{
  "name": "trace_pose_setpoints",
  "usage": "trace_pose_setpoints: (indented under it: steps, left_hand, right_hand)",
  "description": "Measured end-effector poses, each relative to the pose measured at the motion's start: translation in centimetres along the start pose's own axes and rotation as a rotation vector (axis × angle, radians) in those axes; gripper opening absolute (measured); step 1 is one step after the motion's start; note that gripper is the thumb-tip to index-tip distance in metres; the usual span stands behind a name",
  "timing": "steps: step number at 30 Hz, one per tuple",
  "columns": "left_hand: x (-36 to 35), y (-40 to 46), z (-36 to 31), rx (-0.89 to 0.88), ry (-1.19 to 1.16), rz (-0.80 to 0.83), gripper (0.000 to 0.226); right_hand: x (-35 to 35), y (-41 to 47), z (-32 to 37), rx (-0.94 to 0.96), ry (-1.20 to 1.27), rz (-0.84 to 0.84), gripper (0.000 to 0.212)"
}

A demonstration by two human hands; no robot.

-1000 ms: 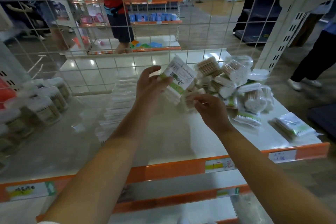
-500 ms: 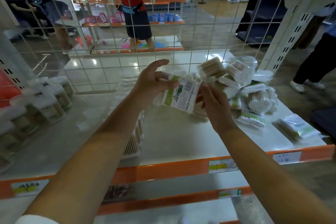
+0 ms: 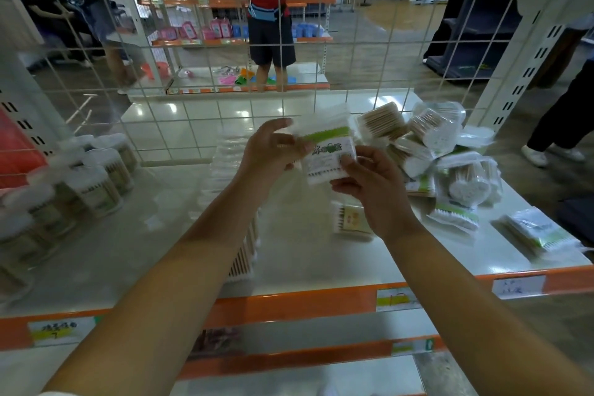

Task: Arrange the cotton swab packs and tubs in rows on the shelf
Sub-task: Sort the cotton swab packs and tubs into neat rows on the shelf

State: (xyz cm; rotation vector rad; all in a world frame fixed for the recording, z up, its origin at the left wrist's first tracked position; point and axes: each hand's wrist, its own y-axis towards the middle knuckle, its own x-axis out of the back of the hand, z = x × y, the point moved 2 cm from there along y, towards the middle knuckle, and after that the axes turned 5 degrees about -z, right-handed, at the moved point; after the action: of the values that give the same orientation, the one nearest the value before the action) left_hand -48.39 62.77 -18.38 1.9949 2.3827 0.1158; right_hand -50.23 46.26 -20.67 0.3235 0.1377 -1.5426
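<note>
We hold one swab pack [image 3: 328,156] above the shelf [image 3: 167,244], left hand [image 3: 273,151] and right hand [image 3: 369,183] both pinching it. The started row [image 3: 239,235] lies below-left of the pack, nearer the left hand; its long axis runs front-to-back.

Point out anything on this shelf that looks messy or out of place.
The heap of swab packs at the back right is jumbled, packs tilted and overlapping, unlike the row of tubs on the left. Two packs lie loose near the front right edge.
</note>
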Motion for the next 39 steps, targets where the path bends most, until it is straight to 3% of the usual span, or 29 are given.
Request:
trace_pose_setpoints:
  steps: [2,4,6,10,15,17,21,25,30,35,39]
  left_hand:
    - [-0.3,-0.4,0.7,0.073,-0.088,0.046,0.048]
    - [-0.6,-0.8,1.1,0.084,-0.101,0.099,0.029]
    - [-0.7,-0.9,1.2,0.074,-0.106,0.115,0.015]
    - [-0.6,-1.0,1.2,0.075,-0.106,0.096,0.013]
    - [-0.6,-1.3,1.2,0.038,-0.072,0.049,0.013]
    - [-0.8,-1.4,1.0,0.005,-0.040,0.013,0.014]
    - [-1.6,-1.5,0.9,-0.157,0.178,-0.109,0.018]
    - [-1.6,-2.2,1.4,-0.403,0.418,-0.181,0.023]
    - [-1.2,-2.6,2.3,-0.660,0.656,-0.095,0.029]
    - [1.3,-1.1,1.1,-0.632,0.765,0.066,0.022]
    - [4.9,1.3,0.4,-0.554,0.881,0.005,0.023]
  right_hand:
    - [-0.1,0.2,-0.1,-0.086,0.127,-0.012,0.012]
    - [-0.2,0.3,-0.1,-0.114,0.158,-0.010,0.017]
    - [-0.3,0.2,0.0,-0.112,0.145,-0.003,0.019]
    - [0.1,0.3,-0.2,-0.077,0.000,-0.026,0.012]
    - [0.1,1.0,-0.1,0.252,-0.542,-0.260,0.021]
    - [-0.7,1.2,0.6,0.368,-0.694,-0.246,0.019]
    - [-2.3,1.5,1.9,0.475,-0.751,-0.155,0.013]
    - [-3.3,1.7,2.3,0.356,-0.687,-0.123,0.025]
    - [-3.3,1.7,2.2,0.240,-0.743,-0.041,0.025]
    - [-2.3,3.5,0.9,0.214,-0.774,-0.019,0.021]
    - [-1.8,5.4,-0.3,0.223,-0.850,-0.004,0.031]
